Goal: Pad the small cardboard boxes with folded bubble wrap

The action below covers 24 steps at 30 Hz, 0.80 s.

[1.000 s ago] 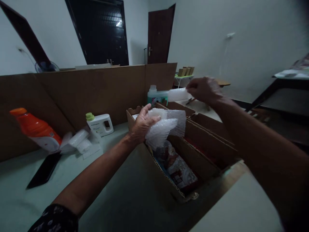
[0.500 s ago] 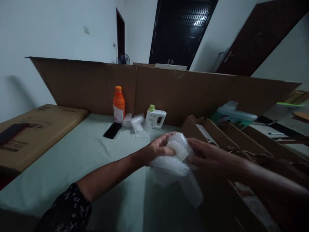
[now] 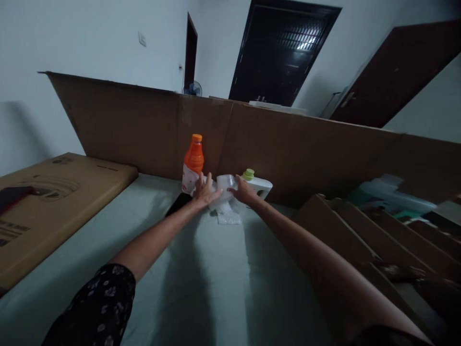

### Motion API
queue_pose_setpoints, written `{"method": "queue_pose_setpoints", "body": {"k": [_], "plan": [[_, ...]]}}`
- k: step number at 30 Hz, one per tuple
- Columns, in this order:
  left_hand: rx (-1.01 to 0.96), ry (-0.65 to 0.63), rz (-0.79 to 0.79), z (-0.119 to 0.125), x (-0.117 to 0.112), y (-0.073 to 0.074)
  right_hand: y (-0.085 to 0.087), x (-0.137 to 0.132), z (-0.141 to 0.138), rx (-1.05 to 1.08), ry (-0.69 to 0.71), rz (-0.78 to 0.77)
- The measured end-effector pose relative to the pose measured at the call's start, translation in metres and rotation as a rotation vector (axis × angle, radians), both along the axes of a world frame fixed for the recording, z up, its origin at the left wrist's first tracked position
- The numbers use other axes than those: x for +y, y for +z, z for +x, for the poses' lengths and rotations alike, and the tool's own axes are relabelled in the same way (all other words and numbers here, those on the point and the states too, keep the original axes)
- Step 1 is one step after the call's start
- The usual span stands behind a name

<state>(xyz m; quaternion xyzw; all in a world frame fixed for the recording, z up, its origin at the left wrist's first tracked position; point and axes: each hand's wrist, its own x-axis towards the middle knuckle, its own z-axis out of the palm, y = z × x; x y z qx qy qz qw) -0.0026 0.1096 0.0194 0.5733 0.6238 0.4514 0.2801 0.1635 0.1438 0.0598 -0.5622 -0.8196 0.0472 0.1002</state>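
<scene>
Both arms reach far across the pale green table (image 3: 201, 288). My left hand (image 3: 205, 191) and my right hand (image 3: 244, 193) press from either side on a bundle of white bubble wrap (image 3: 226, 185) lying by the cardboard wall. More bubble wrap (image 3: 228, 215) trails on the table under the bundle. An orange bottle (image 3: 193, 162) stands just left of my left hand. A white jug with a green cap (image 3: 257, 184) sits just behind my right hand. A black phone (image 3: 177, 205) lies beside my left wrist.
A tall cardboard sheet (image 3: 144, 125) walls off the back of the table. A flat brown carton (image 3: 46, 202) lies at the left. Open cardboard boxes (image 3: 360, 230) fill the right side, with a pale bottle (image 3: 396, 198) behind them. Dark doors and a small fan (image 3: 192, 88) stand beyond.
Both hands carried the bubble wrap from near the open box forward to the back of the table, beside the orange bottle and the white jug. The view turned left.
</scene>
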Motion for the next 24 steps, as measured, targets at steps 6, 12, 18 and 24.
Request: {"method": "queue_pose_setpoints", "body": {"k": [6, 12, 18, 24], "plan": [[0.458, -0.088, -0.037, 0.002, 0.006, -0.072, -0.073, 0.029, -0.014, -0.129, 0.063, -0.032], [0.657, -0.073, 0.031, -0.01, 0.012, -0.08, -0.112, 0.038, -0.019, -0.202, -0.002, 0.012], [0.775, -0.069, 0.022, -0.021, -0.008, -0.101, -0.111, 0.036, -0.022, -0.207, -0.033, 0.077], [0.797, -0.15, -0.029, -0.002, 0.011, -0.108, -0.096, 0.022, -0.034, -0.146, 0.045, 0.218]]}}
